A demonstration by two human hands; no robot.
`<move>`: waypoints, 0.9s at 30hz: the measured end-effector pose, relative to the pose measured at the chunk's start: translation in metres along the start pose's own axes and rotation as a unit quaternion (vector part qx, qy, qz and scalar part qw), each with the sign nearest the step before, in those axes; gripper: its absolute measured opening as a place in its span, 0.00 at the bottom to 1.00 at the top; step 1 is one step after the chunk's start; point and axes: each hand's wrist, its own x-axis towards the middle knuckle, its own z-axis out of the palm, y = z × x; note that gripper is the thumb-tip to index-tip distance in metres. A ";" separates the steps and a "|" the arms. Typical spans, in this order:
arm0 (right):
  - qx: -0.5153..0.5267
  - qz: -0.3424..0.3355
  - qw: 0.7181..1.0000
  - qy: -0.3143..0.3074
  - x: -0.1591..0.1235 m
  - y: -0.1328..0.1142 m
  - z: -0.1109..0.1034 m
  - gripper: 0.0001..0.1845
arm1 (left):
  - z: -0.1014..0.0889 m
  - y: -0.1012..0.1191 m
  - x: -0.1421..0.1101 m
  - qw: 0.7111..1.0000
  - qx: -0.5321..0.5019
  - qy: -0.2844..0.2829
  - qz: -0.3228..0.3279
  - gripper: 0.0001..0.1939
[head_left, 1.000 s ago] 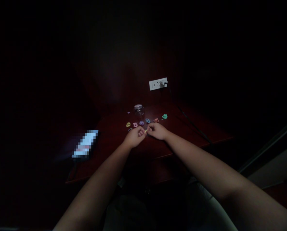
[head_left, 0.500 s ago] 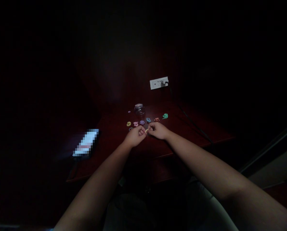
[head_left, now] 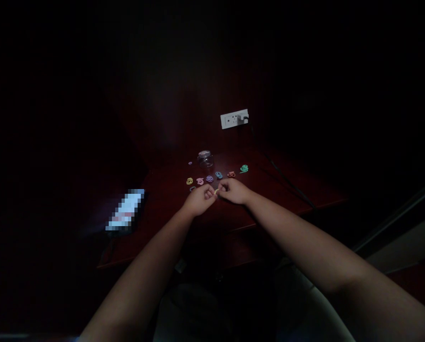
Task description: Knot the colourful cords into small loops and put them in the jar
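your left hand [head_left: 200,198] and right hand [head_left: 234,191] meet over the table [head_left: 155,242], finger and thumb of each nearly closed, pinching a yellow band [head_left: 217,191] between them. from it, the yellow pile [head_left: 189,181] and pink pile [head_left: 200,181] lie at 10 o'clock, purple pile [head_left: 209,179] at 11, blue pile [head_left: 218,175] at 12, red pile [head_left: 231,174] at 1, green pile [head_left: 244,168] beyond. your left hand partly hides a grey ring [head_left: 192,189] at 9. the jar [head_left: 205,159] stands at 11, a purple ring [head_left: 190,163] beside it; a lit screen [head_left: 126,210] lies well off near 9, a cable [head_left: 287,179] near 3.
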 end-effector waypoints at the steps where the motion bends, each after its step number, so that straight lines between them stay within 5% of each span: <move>1: -0.001 0.000 1.000 -0.001 0.000 0.000 0.000 0.07 | 0.000 0.000 0.000 1.000 0.000 -0.001 0.000 0.06; 27: -0.004 -0.001 1.000 -0.006 0.000 0.001 0.001 0.07 | 0.000 0.002 0.000 1.000 -0.004 -0.004 -0.015 0.06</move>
